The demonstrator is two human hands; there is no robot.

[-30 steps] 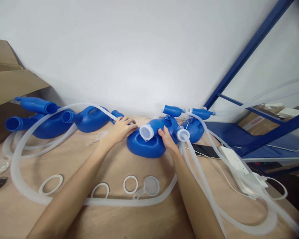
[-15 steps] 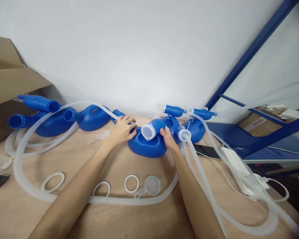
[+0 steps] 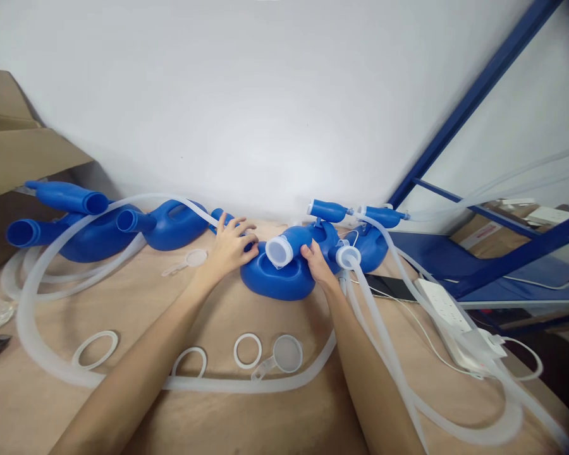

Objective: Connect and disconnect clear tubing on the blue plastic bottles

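A blue urinal bottle (image 3: 277, 287) lies on the table in front of me, its white-capped neck (image 3: 279, 251) facing me. My right hand (image 3: 320, 262) is closed on the right side of that neck, thumb on top. At the bottle's left end is my left hand (image 3: 233, 243), fingers spread and thumb side close against the blue plastic. Just behind those fingers lies a small blue funnel piece (image 3: 218, 214), partly covered, with a translucent hose (image 3: 33, 297) running from near it in a wide loop across the table.
More blue bottles stand left (image 3: 171, 230) and right (image 3: 367, 249). White rings (image 3: 247, 351) and a translucent cap with strap (image 3: 287, 354) lie nearer me. A power strip (image 3: 448, 319), phone (image 3: 391, 287) and blue rack (image 3: 478, 101) are at right, a cardboard box (image 3: 23, 151) at left.
My left fingers have lifted and spread apart slightly. The right hand keeps its hold on the bottle's neck. The whole view has shifted a little.
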